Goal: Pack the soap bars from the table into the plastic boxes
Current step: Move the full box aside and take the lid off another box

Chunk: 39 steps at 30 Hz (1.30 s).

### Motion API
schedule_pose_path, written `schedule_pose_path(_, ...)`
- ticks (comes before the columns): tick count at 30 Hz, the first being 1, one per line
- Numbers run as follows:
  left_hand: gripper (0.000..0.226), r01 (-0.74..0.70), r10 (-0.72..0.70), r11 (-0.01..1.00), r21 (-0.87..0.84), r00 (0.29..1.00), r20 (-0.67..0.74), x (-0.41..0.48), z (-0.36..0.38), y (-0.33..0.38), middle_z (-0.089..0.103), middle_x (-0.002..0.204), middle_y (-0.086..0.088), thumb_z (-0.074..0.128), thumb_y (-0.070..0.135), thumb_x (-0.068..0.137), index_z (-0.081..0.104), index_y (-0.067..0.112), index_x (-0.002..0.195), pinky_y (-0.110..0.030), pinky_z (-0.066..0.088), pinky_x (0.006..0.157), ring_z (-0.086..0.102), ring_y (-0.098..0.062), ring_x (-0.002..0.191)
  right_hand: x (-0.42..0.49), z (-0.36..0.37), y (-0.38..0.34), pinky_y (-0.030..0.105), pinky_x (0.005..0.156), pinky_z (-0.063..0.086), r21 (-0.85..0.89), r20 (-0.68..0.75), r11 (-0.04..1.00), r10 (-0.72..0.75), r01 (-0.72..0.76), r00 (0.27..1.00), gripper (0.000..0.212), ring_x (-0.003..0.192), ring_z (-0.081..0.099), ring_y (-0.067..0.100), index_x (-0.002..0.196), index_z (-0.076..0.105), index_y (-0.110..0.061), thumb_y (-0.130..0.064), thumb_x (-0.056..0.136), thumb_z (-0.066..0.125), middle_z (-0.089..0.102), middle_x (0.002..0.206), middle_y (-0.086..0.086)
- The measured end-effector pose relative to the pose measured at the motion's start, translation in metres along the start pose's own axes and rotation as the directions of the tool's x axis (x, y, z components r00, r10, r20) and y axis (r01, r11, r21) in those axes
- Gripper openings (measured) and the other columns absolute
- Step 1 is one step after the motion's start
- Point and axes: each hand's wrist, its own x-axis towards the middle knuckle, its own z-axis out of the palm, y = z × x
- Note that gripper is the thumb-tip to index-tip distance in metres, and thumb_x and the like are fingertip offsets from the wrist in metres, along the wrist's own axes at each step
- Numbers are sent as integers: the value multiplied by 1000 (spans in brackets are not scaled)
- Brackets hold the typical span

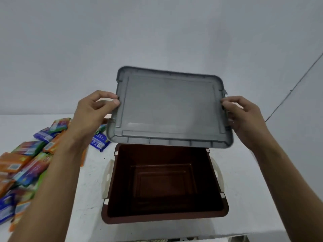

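A grey translucent lid point(167, 109) is held up in the air, tilted, above a brown plastic box point(164, 186). My left hand point(92, 110) pinches the lid's left edge and my right hand point(244, 117) grips its right edge. The box stands open on the white table, with nothing inside and white latch handles on both sides. Several wrapped soap bars point(26, 159) in orange, green and blue lie in a loose pile at the left. One blue bar point(100, 142) lies closest to the box, partly behind the lid.
The white table point(253, 198) runs to a plain grey wall at the back. A thin dark cable point(293, 88) slants down the wall at the right. The table's near edge shows at the bottom of the view.
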Motion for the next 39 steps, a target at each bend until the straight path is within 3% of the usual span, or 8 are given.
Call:
schedule_pose_path(4,17,-98,102,975,201,995,-11,25,9,-11,71,85,-10,68,18,88,62,19,104,-36,55,79,65,-13,79,16,4,5,38,57,57,-235,48,962,-131,139,990,27,73,64,27,118,56,-21,-12,93,61,70,87,9)
schedule_pose_path(11,48,-105,137,904,415,989,-47,62,30,-36,67,98,4,67,25,89,45,28,131,-25,45,75,63,-11,83,44,8,28,31,75,56,-568,10,791,-270,228,963,42,82,63,13,131,45,-39,-22,94,58,63,107,2)
schedule_pose_path(14,44,-59,66,890,453,998,-1,69,40,-54,67,105,-1,64,29,90,49,25,131,-24,46,72,62,-11,82,44,12,42,17,65,55,-590,25,776,-260,224,965,45,76,63,12,136,46,-30,-18,95,58,60,102,-1)
schedule_pose_path(17,40,-4,-20,876,483,999,44,69,48,-72,69,109,-5,62,35,91,51,23,127,-18,43,65,63,-12,85,40,13,59,33,69,60,-596,42,781,-205,189,978,45,73,64,15,137,47,-27,-17,95,58,60,94,-2)
schedule_pose_path(22,39,44,-136,805,591,984,112,67,54,-96,69,116,-11,63,39,89,51,19,121,-35,50,82,66,-25,95,34,12,87,39,75,60,-669,43,726,-175,158,984,44,78,65,16,136,51,-24,-22,93,60,66,89,0)
schedule_pose_path(30,39,84,-264,766,637,945,192,68,54,-114,66,118,-14,61,37,91,45,16,120,-32,45,77,64,-23,93,17,11,109,32,80,59,-650,91,750,-81,121,993,38,96,66,18,130,52,-25,-34,94,58,63,123,4)
schedule_pose_path(33,45,91,-279,789,607,934,223,67,51,-115,63,124,-13,62,36,91,44,16,127,-33,46,82,64,-26,104,15,10,108,24,84,53,-641,104,760,-55,109,993,39,103,63,17,133,51,-23,-35,96,56,61,128,4)
schedule_pose_path(39,65,156,-318,787,597,932,176,36,33,-113,49,141,-11,59,43,90,34,19,145,-38,45,93,56,-26,116,-6,13,106,29,83,52,-719,-12,695,-52,27,999,40,102,62,18,128,55,-21,-42,95,52,61,125,3)
